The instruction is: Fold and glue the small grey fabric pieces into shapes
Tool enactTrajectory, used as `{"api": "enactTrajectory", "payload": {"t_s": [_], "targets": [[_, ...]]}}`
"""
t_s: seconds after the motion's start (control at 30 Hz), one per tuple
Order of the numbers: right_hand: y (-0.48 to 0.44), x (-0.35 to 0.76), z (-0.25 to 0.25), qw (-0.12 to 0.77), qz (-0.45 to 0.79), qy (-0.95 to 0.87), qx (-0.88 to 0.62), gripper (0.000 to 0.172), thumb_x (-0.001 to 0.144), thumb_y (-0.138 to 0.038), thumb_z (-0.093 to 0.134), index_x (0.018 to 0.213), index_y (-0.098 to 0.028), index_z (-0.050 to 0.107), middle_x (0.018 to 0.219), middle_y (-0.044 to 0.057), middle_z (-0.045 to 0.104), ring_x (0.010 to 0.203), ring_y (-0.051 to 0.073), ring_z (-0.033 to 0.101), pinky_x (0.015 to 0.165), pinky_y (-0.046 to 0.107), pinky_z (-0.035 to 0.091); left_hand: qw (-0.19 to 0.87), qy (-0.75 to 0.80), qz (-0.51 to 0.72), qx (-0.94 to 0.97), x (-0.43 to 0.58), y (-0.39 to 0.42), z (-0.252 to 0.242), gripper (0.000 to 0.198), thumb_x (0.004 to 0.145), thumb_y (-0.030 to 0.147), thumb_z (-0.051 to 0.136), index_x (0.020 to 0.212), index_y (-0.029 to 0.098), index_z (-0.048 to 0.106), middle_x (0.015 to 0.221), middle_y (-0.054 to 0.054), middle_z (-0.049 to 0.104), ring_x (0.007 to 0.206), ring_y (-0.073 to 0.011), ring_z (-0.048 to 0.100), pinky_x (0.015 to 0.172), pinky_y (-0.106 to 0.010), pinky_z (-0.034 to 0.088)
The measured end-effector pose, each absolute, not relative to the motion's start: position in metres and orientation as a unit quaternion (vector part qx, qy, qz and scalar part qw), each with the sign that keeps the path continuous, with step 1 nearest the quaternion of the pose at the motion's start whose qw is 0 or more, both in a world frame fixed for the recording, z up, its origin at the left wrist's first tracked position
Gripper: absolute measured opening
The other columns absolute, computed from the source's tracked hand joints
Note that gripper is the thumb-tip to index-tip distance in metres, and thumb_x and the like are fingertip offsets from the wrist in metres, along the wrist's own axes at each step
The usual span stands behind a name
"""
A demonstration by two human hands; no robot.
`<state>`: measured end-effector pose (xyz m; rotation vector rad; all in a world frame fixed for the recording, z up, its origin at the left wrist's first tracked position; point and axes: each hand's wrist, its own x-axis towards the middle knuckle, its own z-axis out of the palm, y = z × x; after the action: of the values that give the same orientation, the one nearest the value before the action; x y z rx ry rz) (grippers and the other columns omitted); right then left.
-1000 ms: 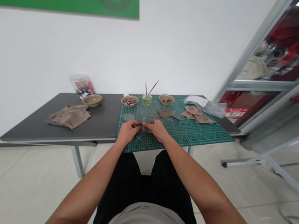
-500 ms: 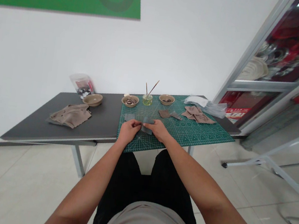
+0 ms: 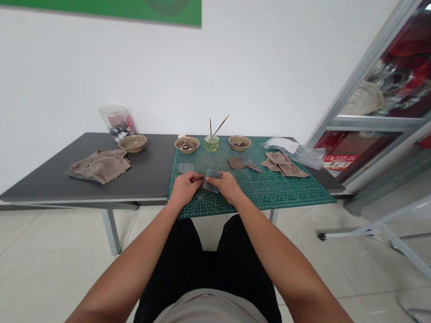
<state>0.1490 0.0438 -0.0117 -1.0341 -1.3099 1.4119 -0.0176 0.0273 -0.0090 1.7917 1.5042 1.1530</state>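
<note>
Above the near part of the green cutting mat (image 3: 271, 188), my right hand (image 3: 228, 186) grips a small grey sheet (image 3: 211, 181) that looks like sandpaper, thumb laid over it. My left hand (image 3: 187, 186) is closed in a pinch right beside the sheet's left edge. Whatever its fingertips hold is too small and covered to make out. Just beyond my left hand, another grey sheet (image 3: 186, 167) lies flat on the mat. Farther off to the right are a brown square piece (image 3: 235, 163) and a small clear bag (image 3: 252, 165).
Along the back stand a bowl of small pieces (image 3: 186, 145), a glass jar (image 3: 211, 144) with two brushes and another bowl (image 3: 239, 143). Rumpled cloths (image 3: 284, 164) and a plastic bag (image 3: 308, 156) lie right. Leftward are a cloth (image 3: 100, 164), a bowl (image 3: 133, 143) and a pouch (image 3: 117, 122).
Both hands stay in nearly the same place, with the grey sheet shifted only slightly in my right hand. The whole view has drifted a little.
</note>
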Motion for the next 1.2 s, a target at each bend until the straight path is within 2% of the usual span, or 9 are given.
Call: {"api": "enactTrajectory", "payload": {"t_s": [0.17,0.43,0.67,0.87,1.03,1.2], "targets": [[0.0468,0.1448,-0.0135,0.467,0.565,-0.520,-0.438,0.033,0.065,-0.043,0.078,0.066,-0.013,0.066,0.059,0.003,0.064,0.052,0.012,0.057,0.053,0.025,0.045,0.239,0.538,0.413,0.695,-0.0164,0.0242,-0.0087,0.014,0.076,0.030,0.060,0.076,0.020,0.070,0.067,0.002,0.065,0.064,-0.0135,0.057,0.063,-0.025,0.042],[0.0475,0.1508,-0.0171,0.462,0.573,-0.541,-0.407,0.032,0.064,-0.041,0.079,0.072,-0.012,0.069,0.061,0.001,0.065,0.054,0.011,0.055,0.054,0.023,0.042,0.258,0.542,0.429,0.675,-0.0161,0.0249,-0.0082,0.015,0.075,0.028,0.061,0.081,0.018,0.070,0.070,0.001,0.066,0.065,-0.0134,0.057,0.063,-0.024,0.042],[0.0458,0.1456,-0.0130,0.476,0.550,-0.528,-0.438,0.034,0.066,-0.045,0.078,0.066,-0.013,0.065,0.058,0.003,0.064,0.053,0.013,0.057,0.054,0.026,0.044,0.198,0.539,0.412,0.707,-0.0137,0.0210,-0.0104,0.018,0.080,0.028,0.058,0.084,0.019,0.072,0.076,-0.001,0.070,0.070,-0.0150,0.060,0.068,-0.026,0.044],[0.0431,0.1501,-0.0129,0.465,0.570,-0.542,-0.406,0.032,0.064,-0.041,0.079,0.072,-0.013,0.068,0.059,0.000,0.063,0.053,0.010,0.054,0.054,0.023,0.043,0.226,0.556,0.422,0.679,-0.0156,0.0259,-0.0117,0.015,0.077,0.030,0.061,0.080,0.019,0.071,0.070,0.001,0.067,0.066,-0.0145,0.058,0.064,-0.025,0.043],[0.0441,0.1448,-0.0131,0.474,0.549,-0.523,-0.449,0.032,0.066,-0.044,0.078,0.067,-0.014,0.065,0.060,0.003,0.065,0.053,0.013,0.057,0.053,0.025,0.045,0.215,0.537,0.411,0.705,-0.0156,0.0242,-0.0118,0.014,0.078,0.029,0.059,0.075,0.019,0.069,0.068,0.001,0.065,0.064,-0.0135,0.056,0.063,-0.025,0.042],[0.0434,0.1493,-0.0134,0.467,0.546,-0.554,-0.420,0.032,0.066,-0.043,0.077,0.070,-0.013,0.067,0.062,0.003,0.066,0.057,0.012,0.057,0.055,0.023,0.043,0.225,0.550,0.425,0.683,-0.0159,0.0241,-0.0112,0.016,0.078,0.030,0.059,0.079,0.019,0.071,0.069,0.001,0.067,0.065,-0.0141,0.058,0.063,-0.025,0.042]]}}
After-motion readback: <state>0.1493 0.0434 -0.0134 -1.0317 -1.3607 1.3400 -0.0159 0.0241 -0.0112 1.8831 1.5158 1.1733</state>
